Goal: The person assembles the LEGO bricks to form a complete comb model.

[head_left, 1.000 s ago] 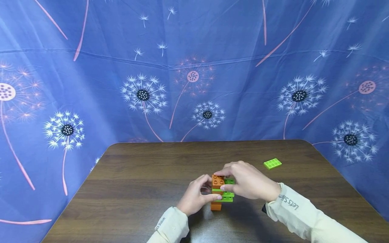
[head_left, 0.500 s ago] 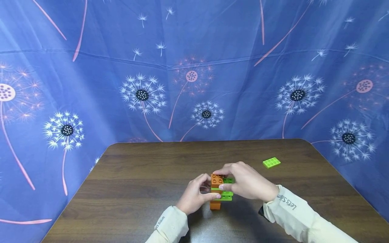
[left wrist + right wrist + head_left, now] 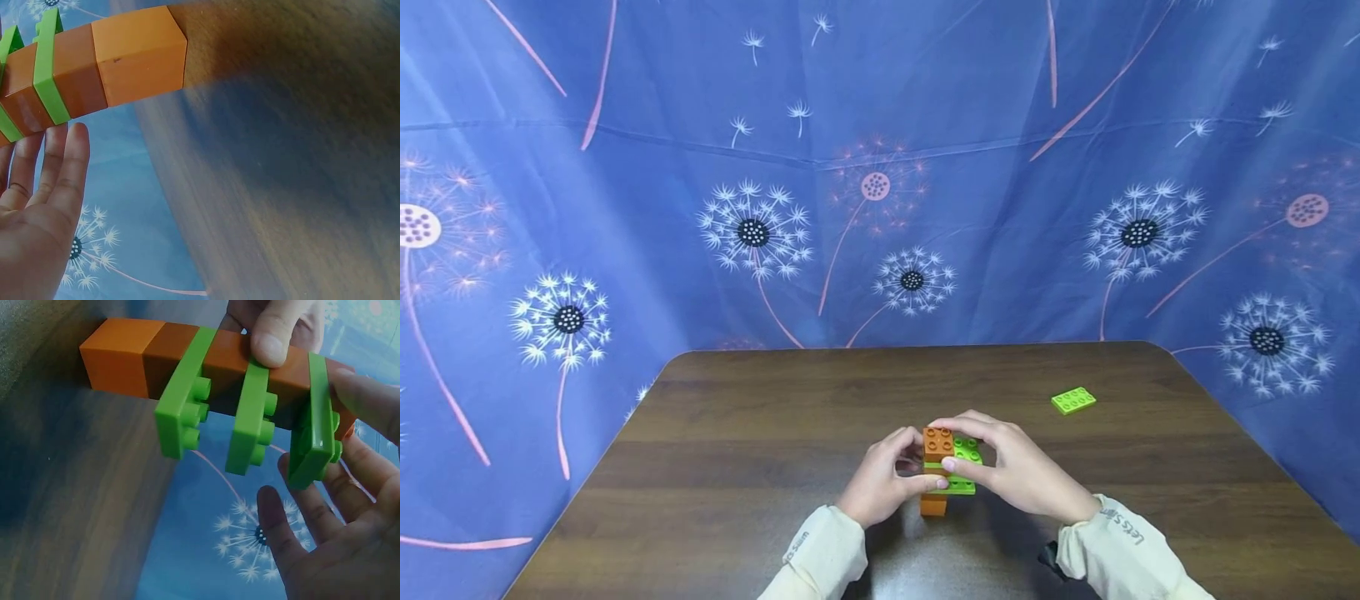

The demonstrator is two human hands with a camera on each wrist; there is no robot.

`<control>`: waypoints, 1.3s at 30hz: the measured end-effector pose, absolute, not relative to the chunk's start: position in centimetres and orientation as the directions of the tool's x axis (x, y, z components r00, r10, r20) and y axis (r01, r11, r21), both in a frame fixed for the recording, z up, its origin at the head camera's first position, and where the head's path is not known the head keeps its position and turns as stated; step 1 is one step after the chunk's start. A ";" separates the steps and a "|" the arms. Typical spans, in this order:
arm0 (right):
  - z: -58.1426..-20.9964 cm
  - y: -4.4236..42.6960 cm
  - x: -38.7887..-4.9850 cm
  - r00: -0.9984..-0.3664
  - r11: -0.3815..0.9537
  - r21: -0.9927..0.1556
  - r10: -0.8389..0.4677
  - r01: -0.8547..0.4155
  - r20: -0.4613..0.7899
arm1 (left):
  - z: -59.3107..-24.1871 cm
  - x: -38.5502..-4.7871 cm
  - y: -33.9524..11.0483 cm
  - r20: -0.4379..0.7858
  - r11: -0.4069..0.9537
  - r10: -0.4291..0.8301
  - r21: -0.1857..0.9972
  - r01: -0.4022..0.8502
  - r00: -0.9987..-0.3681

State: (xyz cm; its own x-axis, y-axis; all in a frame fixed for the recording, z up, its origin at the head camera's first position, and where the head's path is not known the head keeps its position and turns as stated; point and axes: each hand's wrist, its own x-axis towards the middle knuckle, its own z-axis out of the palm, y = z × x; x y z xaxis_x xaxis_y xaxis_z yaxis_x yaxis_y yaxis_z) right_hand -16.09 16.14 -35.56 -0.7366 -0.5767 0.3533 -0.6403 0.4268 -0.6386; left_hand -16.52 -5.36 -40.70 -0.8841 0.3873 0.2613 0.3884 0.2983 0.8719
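Observation:
An upright tower of orange toy building bricks (image 3: 933,505) stands on the table, with green plates (image 3: 178,415) set between the bricks. Three plates jut out toward the right in the right wrist view, studs facing up the tower. My left hand (image 3: 876,485) grips the tower from the left, thumb in front and fingers behind; in the left wrist view its fingers (image 3: 69,169) lie along the bricks. At the top, my right hand (image 3: 1026,471) pinches the uppermost orange brick (image 3: 938,446) between thumb and index finger. Its other fingers (image 3: 312,506) are spread behind the plates.
A loose lime-green plate with studs (image 3: 1073,401) lies at the back right of the brown wooden table (image 3: 760,417). Behind the table's far edge hangs a blue cloth (image 3: 1000,208) with a dandelion print.
My right hand has turned at the wrist, its forearm swinging closer to me. More of the top green plate shows. The left hand keeps its grip on the tower.

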 end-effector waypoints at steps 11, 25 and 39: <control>-35.8 16.7 -15.8 -0.785 0.438 -0.687 -0.526 -0.579 0.326 | -40.7 -16.5 -5.2 0.259 0.291 0.388 0.876 0.384 -0.885; -35.1 19.9 -15.8 -0.783 0.477 -0.671 -0.564 -0.568 0.262 | -40.7 -16.7 -5.2 0.257 0.287 0.378 0.881 0.376 -0.890; -36.8 24.3 -17.2 -0.842 0.583 -0.621 -0.464 -0.524 0.276 | -40.8 -16.6 -5.3 0.255 0.289 0.371 0.882 0.372 -0.893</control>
State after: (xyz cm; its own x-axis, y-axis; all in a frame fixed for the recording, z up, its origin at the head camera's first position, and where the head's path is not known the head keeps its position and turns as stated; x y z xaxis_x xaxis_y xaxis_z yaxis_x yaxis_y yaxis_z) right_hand -17.20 24.33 -36.76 -0.8418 -0.4640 0.2757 -0.5244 0.5825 -0.6210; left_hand -16.57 -5.26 -40.75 -0.8928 0.3714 0.2550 0.3722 0.2890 0.8820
